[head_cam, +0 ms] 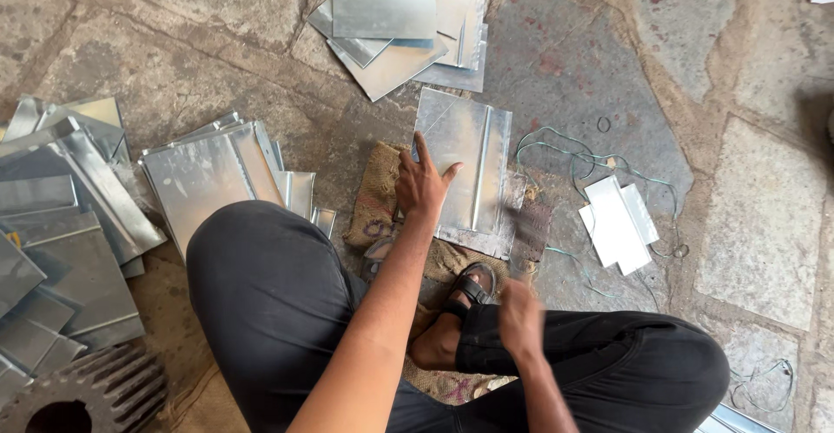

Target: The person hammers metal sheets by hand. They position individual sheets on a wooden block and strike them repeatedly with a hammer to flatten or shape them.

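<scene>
The left hand [423,183] lies flat, fingers spread, pressing the shiny folded metal sheet [465,168] onto brown sacking [375,198] on the stone floor [573,77], so it stays put. The right hand [519,316] is blurred; I cannot tell its grip.

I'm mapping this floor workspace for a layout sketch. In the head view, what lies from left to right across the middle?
Fanned stack of metal sheets → second leaning stack → left hand pressing a ridged metal sheet on burlap sacking → small white folded pieces with thin green wire.
</scene>
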